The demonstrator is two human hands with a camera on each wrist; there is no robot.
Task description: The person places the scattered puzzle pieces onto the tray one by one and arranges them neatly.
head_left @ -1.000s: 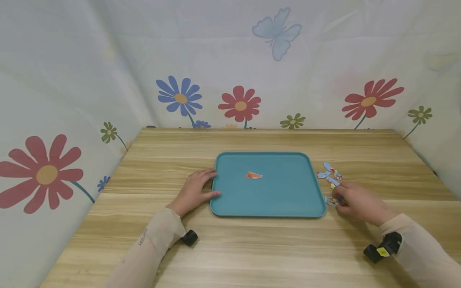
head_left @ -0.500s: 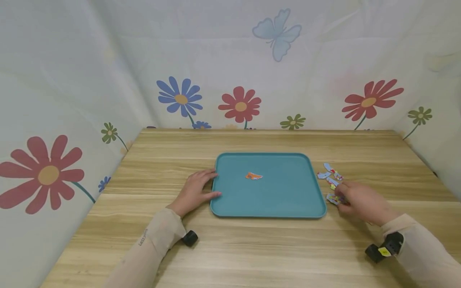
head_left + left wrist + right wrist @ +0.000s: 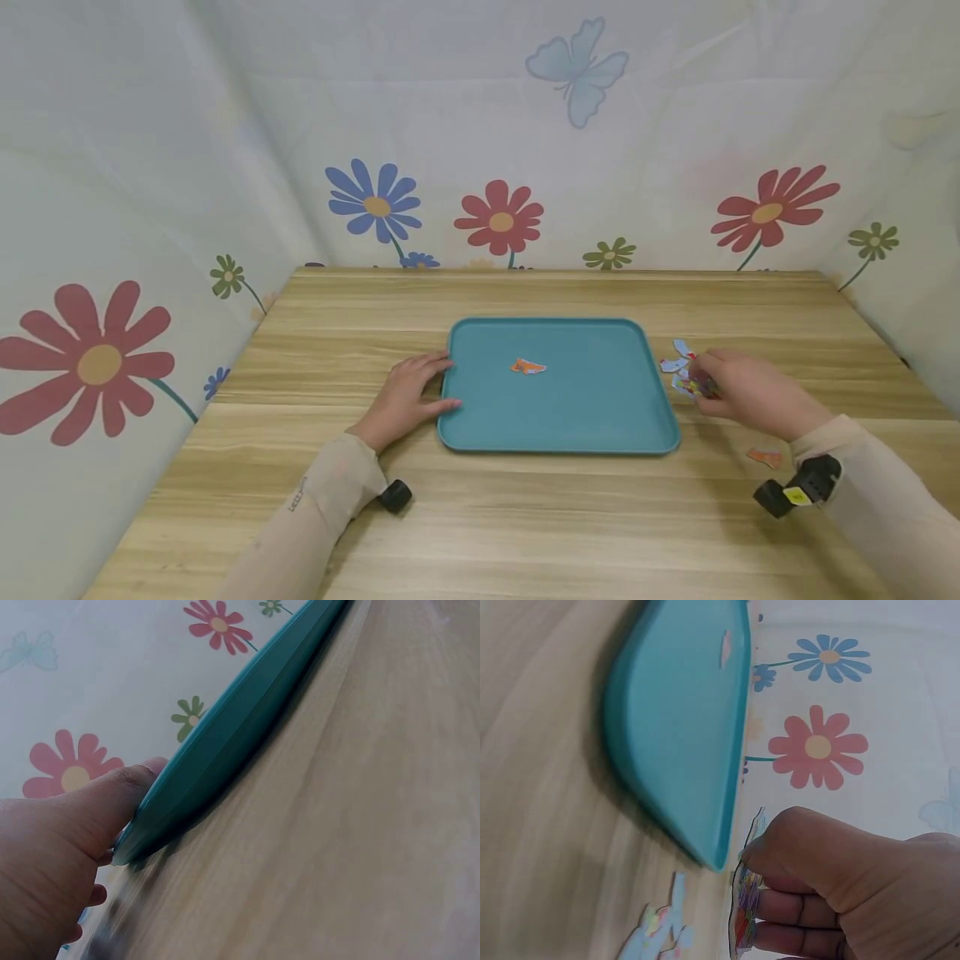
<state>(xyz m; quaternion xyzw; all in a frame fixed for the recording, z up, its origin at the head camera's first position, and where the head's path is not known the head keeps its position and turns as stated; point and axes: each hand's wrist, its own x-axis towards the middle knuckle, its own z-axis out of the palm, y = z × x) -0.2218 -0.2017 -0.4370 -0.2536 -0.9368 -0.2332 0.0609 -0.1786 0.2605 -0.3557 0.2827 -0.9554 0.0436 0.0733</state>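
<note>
A teal tray (image 3: 600,417) lies on the wooden table, with one orange puzzle piece (image 3: 528,366) on it. My left hand (image 3: 431,385) rests flat on the table, fingers and thumb touching the tray's left rim (image 3: 240,727). The left hand (image 3: 60,847) has its thumb against that rim. Right of the tray, my right hand (image 3: 712,392) pinches a colourful puzzle piece (image 3: 697,385) just above the table. In the right wrist view the puzzle piece (image 3: 744,915) stands on edge between thumb and curled fingers (image 3: 802,907), close to the tray's corner (image 3: 712,847).
Several loose blue-and-pink pieces (image 3: 678,358) lie on the table beyond my right hand, also in the right wrist view as loose pieces (image 3: 660,930). One orange piece (image 3: 765,457) lies near my right wrist. Flower-printed cloth walls (image 3: 495,167) surround the table.
My right hand picked a colourful piece off the table by the tray's front right corner and moved it back towards the loose pieces, uncovering an orange piece. The left hand stayed put.
</note>
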